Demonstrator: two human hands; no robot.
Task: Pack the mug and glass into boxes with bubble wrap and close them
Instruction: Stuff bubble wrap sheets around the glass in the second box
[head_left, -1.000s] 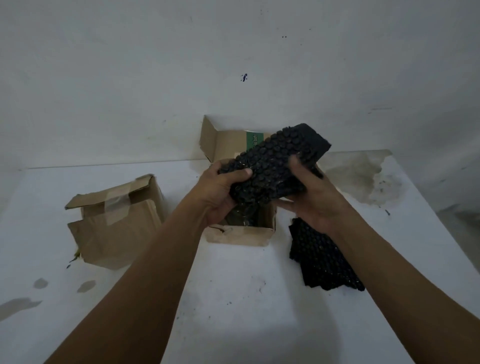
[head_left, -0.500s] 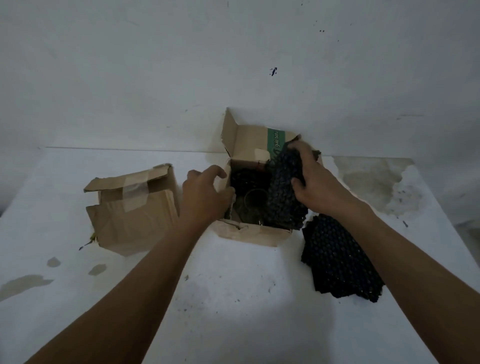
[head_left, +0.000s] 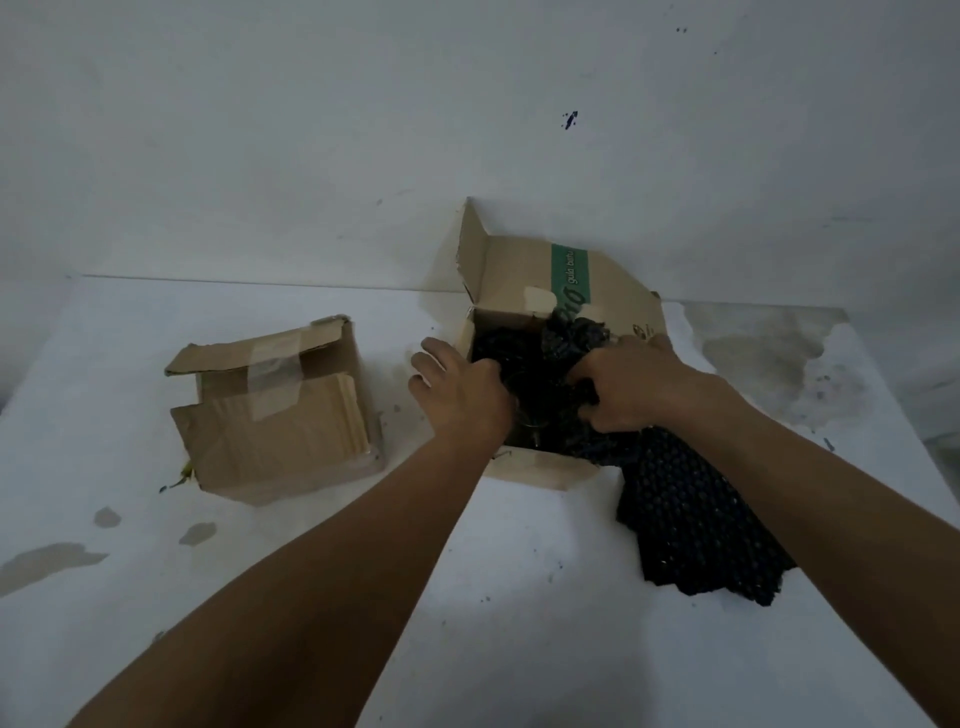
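An open cardboard box (head_left: 535, 467) with a green stripe on its raised flap stands at the back middle of the table. Black bubble wrap (head_left: 571, 338) fills its right half. My right hand (head_left: 634, 384) grips this wrap and presses it down into the box. My left hand (head_left: 462, 395) holds the box's left wall, thumb side inside and the outer fingers along the outside. Something dark and glassy (head_left: 530, 431) shows dimly at the box's bottom; I cannot tell whether it is the mug or the glass.
A second cardboard box (head_left: 275, 410), its flaps folded over and taped, sits to the left. Another sheet of black bubble wrap (head_left: 696, 525) lies on the white table (head_left: 311, 571) right of the open box. Stains mark the table's left and back right. A wall rises close behind.
The bubble wrap went from above the box down into it, pushed deeper by my right hand. My left hand let go of the wrap and took the box's left wall.
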